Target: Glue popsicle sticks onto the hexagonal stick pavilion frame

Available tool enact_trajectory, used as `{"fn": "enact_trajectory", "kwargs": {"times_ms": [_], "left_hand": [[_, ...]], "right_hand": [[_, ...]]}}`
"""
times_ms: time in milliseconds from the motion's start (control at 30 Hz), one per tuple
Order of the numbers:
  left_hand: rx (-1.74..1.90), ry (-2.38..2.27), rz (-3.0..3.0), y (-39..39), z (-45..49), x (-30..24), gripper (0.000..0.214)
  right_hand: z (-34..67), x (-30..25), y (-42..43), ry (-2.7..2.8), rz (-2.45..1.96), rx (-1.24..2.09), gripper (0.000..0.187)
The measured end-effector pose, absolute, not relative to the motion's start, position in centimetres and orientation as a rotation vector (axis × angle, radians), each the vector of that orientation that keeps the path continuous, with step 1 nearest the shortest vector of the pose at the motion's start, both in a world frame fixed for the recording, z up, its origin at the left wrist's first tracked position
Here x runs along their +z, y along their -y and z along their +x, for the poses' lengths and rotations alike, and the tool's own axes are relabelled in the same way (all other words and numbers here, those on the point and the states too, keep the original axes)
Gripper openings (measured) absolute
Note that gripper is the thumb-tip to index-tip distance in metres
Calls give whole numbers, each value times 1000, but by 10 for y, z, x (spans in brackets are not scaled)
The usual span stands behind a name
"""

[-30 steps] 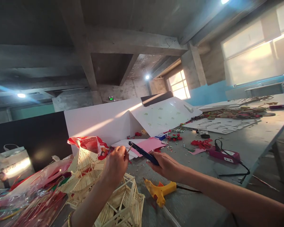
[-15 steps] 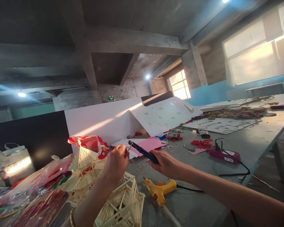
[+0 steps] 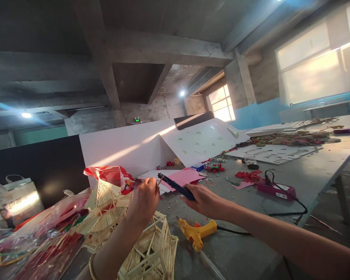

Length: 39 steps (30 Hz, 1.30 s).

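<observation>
My left hand (image 3: 144, 201) is closed in a pinch on a thin wooden stick (image 3: 160, 181), held up over the table. My right hand (image 3: 205, 201) grips a dark blue cutter (image 3: 175, 186) whose tip meets the end of the stick. Below my left forearm stands a model house built of pale sticks (image 3: 125, 233). A yellow glue gun (image 3: 196, 231) lies on the grey table (image 3: 309, 175) just under my right wrist.
Red and clear plastic bags (image 3: 46, 233) pile up at the left, with a white carrier bag (image 3: 11, 202) behind. White boards (image 3: 151, 147) lean at the back. Pink paper (image 3: 183, 177), red scraps (image 3: 247, 176) and a magenta device with a black cable (image 3: 277, 191) lie to the right.
Both hands stay together at the stick and cutter; the view has tilted slightly, shifting everything up a little. Nothing was let go or taken.
</observation>
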State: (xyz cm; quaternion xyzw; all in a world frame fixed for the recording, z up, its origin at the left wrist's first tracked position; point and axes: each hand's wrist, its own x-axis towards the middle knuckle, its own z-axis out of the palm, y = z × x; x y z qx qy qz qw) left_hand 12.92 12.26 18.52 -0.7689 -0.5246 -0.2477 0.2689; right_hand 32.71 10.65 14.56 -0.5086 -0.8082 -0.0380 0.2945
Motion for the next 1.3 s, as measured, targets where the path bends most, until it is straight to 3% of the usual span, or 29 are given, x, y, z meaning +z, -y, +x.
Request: {"fn": "enact_trajectory", "kwargs": {"times_ms": [333, 533, 700, 900, 1100, 1300], "left_hand": [[-714, 1312, -2117, -127, 116, 186, 13], [-748, 939, -2426, -114, 51, 200, 10], [-737, 761, -2642, -83, 6, 180, 8], [-510, 340, -2441, -73, -22, 142, 26], [-369, 114, -2161, -103, -17, 130, 24], [-382, 59, -2223, -111, -5, 133, 27]], "right_hand": [[327, 144, -112, 2149, -1330, -72, 22], [345, 148, -117, 2108, -1377, 1, 27], [357, 133, -138, 2052, -1464, 21, 29], [342, 114, -141, 2108, -1431, 51, 30], [331, 110, -130, 2148, -1450, 60, 41], [336, 110, -124, 2149, -1501, 105, 39]]}}
